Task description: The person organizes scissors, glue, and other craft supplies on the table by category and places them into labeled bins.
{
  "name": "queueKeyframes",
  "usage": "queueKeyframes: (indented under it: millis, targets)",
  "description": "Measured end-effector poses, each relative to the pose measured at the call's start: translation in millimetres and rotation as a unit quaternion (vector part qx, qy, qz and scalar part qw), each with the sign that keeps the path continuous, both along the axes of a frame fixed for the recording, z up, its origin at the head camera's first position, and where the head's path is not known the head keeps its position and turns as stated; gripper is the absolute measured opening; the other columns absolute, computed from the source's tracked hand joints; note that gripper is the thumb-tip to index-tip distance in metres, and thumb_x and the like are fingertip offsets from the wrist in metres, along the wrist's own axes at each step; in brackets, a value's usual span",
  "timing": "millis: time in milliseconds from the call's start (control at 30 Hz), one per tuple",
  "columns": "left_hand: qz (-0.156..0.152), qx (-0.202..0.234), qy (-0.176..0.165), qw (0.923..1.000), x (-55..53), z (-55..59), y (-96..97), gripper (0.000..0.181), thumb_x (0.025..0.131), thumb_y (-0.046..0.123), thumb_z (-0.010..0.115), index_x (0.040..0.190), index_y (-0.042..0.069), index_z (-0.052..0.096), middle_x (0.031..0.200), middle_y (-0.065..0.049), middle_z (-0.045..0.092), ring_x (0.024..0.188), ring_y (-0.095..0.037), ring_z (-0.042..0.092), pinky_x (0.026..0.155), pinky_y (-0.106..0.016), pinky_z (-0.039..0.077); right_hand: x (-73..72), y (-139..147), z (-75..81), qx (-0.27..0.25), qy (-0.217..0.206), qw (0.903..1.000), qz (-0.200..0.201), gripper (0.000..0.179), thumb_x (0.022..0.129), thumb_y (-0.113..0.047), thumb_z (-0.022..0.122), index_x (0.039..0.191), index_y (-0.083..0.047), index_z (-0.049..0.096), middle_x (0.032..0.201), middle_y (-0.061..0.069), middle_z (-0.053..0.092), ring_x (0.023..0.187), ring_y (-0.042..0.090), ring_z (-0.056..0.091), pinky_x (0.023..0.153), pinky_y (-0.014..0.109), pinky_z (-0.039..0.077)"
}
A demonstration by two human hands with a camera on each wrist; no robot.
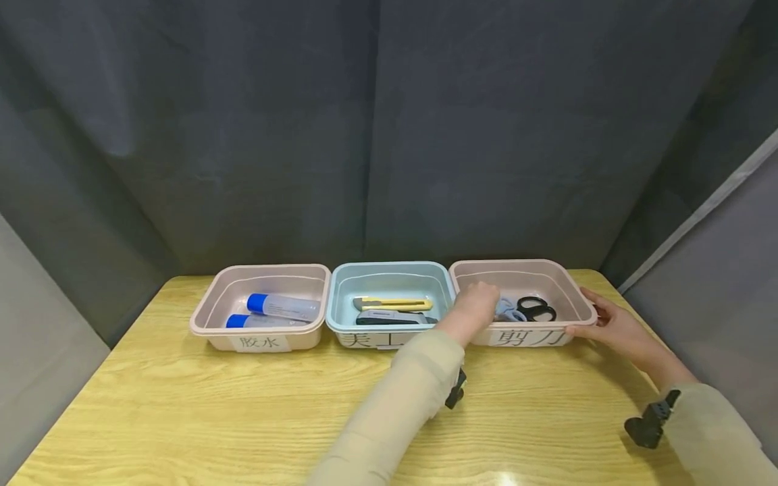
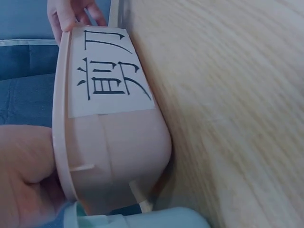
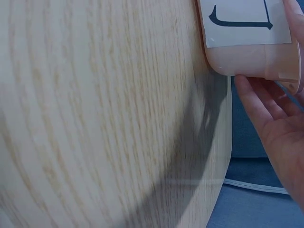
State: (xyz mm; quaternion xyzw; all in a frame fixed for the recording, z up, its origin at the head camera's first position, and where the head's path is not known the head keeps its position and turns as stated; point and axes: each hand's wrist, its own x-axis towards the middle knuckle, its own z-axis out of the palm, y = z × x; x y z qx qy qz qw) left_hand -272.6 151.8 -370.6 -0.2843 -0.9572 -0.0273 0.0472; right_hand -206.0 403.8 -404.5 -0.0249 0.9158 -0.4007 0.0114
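Observation:
The right-hand pink plastic bin (image 1: pixel 562 297) bears a paper label with two large characters on its front. My left hand (image 1: pixel 477 307) grips this bin's left end, fingers curled at the rim; in the left wrist view part of that hand (image 2: pixel 23 173) is beside the wall. At the opposite end, my right hand (image 1: pixel 620 337) holds the corner, thumb at the front and fingers along the side. Inside lie scissors with black handles (image 1: pixel 537 310) and scissors with light blue handles (image 1: pixel 509 310); the left hand covers some of the interior.
A light blue bin (image 1: pixel 389 268) in the middle holds a yellow utility knife (image 1: pixel 395 304) and a grey one (image 1: pixel 392 317). Another pink bin (image 1: pixel 225 290) at left contains blue-capped bottles (image 1: pixel 292 307). Dark curtains (image 1: pixel 365 135) hang behind the wooden table (image 1: pixel 243 418).

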Motion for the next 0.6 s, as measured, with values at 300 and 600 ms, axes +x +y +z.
queueKeyframes:
  millis: [300,600]
  targets:
    - [-0.011,-0.028,0.001,0.9995,-2.8,1.5,-3.1,0.008,0.082,0.020,0.067,0.089,0.020,0.068,0.095,0.005,0.067,0.086,-0.012,0.061,0.073,-0.023,0.051,-4.8,-3.4,-0.3,0.016,0.001,0.9999,0.001,0.092,0.084,-0.029,0.066,0.145,-0.002,0.004,0.143,0.031,0.023,0.117,0.037,0.038,0.070,0.005,0.037]
    - [-0.029,-0.032,0.018,0.9989,0.4,0.9,-2.8,0.009,0.085,0.015,0.061,0.091,0.019,0.067,0.092,0.004,0.067,0.081,-0.011,0.062,0.068,-0.022,0.051,-1.8,-0.9,2.7,0.016,-0.004,0.9998,0.004,0.092,0.084,-0.029,0.065,0.145,-0.001,0.003,0.143,0.030,0.022,0.114,0.027,0.042,0.071,0.005,0.037]
